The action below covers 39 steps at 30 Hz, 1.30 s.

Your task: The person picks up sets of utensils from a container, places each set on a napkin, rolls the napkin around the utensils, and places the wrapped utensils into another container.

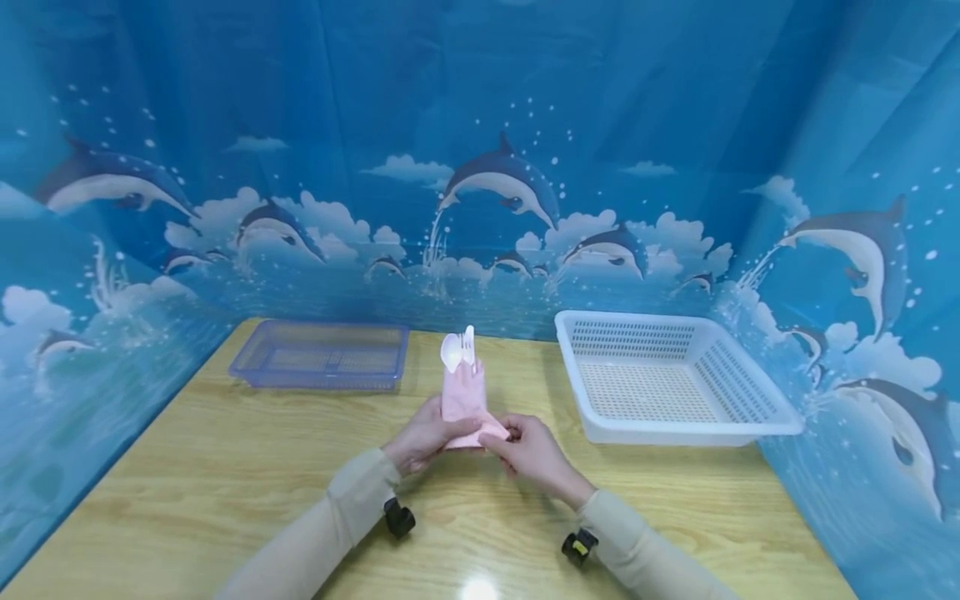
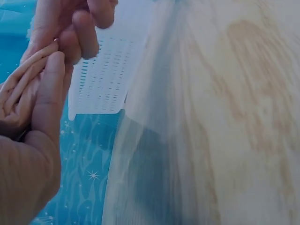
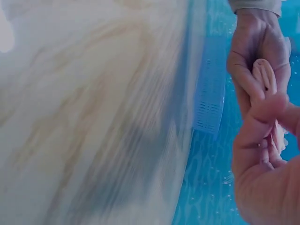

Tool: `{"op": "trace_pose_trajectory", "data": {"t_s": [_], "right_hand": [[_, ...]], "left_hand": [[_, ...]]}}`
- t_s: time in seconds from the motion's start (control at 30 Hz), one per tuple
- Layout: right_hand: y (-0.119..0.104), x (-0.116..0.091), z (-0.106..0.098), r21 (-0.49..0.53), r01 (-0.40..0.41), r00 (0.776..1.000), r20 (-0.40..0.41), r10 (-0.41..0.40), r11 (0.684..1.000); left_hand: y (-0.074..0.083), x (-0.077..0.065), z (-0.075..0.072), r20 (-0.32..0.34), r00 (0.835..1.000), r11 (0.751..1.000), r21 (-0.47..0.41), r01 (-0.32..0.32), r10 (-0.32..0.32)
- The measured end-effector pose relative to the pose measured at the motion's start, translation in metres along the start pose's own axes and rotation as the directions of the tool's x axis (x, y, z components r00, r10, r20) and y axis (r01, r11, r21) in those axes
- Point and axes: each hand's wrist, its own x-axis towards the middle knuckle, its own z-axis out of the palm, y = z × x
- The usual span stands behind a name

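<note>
A folded pink napkin (image 1: 462, 396) is held up over the middle of the table, wrapped round white cutlery. From its top stick out a white spoon (image 1: 451, 352) and a white fork (image 1: 467, 348), side by side; their handles are hidden in the cloth. My left hand (image 1: 426, 435) grips the lower left of the bundle, thumb across its front. On the other side, my right hand (image 1: 534, 450) pinches a corner of the napkin pulled out to the right. The left wrist view shows the layered folds (image 2: 26, 86) beside the left thumb. In the right wrist view, both hands meet at the rolled cloth (image 3: 265, 75).
A purple see-through plastic basket (image 1: 322, 385) stands at the back left of the wooden table (image 1: 225, 475). At the back right is a larger white perforated basket (image 1: 682, 432). A blue dolphin-print curtain (image 1: 480, 83) encloses the table's back and sides.
</note>
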Motion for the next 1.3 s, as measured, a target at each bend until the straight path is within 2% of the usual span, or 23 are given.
{"op": "trace_pose_trajectory", "data": {"t_s": [0.27, 0.4, 0.53, 0.83, 1.07, 1.3], "right_hand": [[0.028, 0.012, 0.0, 0.15, -0.009, 0.999, 0.054, 0.001, 0.989], [0.029, 0.013, -0.002, 0.23, -0.031, 0.997, 0.074, 0.014, 0.973], [0.027, 0.011, -0.004, 0.263, -0.056, 0.994, 0.1, 0.03, 0.963], [0.031, 0.01, -0.007, 0.304, -0.079, 0.991, 0.123, 0.043, 0.949], [0.031, 0.01, -0.005, 0.26, -0.081, 0.995, 0.081, 0.062, 0.962], [0.016, 0.002, -0.009, 0.26, -0.049, 0.992, 0.126, 0.016, 0.964]], "left_hand": [[0.001, -0.001, 0.0, -0.023, 1.0, 0.999, 0.038, -0.007, 0.008], [0.001, -0.001, 0.0, -0.029, 0.999, 0.999, 0.043, -0.018, 0.02], [0.001, -0.001, 0.001, -0.027, 0.999, 0.999, 0.045, -0.016, 0.017], [-0.001, -0.002, 0.002, -0.014, 1.0, 0.999, 0.051, -0.014, 0.015], [-0.001, -0.002, 0.002, -0.036, 0.999, 0.998, 0.059, -0.005, 0.008], [-0.001, -0.004, 0.004, -0.055, 0.998, 0.995, 0.098, -0.002, 0.007]]}}
